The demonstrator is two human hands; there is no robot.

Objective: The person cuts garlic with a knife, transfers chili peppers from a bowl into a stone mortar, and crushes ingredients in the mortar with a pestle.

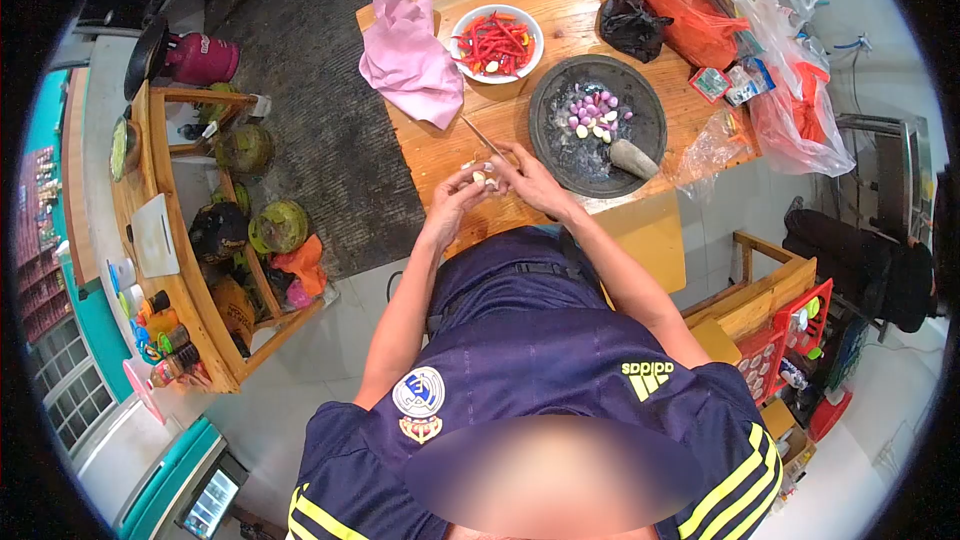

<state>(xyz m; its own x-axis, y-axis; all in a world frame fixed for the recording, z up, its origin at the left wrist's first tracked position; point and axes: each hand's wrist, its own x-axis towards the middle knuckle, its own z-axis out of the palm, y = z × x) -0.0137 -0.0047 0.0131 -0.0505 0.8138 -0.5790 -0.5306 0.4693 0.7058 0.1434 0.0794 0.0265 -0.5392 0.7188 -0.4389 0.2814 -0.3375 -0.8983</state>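
Note:
Near the table's front edge my left hand has its fingers closed round a pale garlic clove. My right hand grips a knife, its blade pointing up and to the left, close beside the clove. To the right of my hands lies a dark stone mortar with peeled shallots and pale cloves in it. A stone pestle rests on its lower right rim. Behind my hands, a white bowl holds red chillies.
A pink cloth lies at the left of the wooden table. A black plastic bag, an orange bag and clear bags are on the right. A wooden shelf with green gas cylinders stands left.

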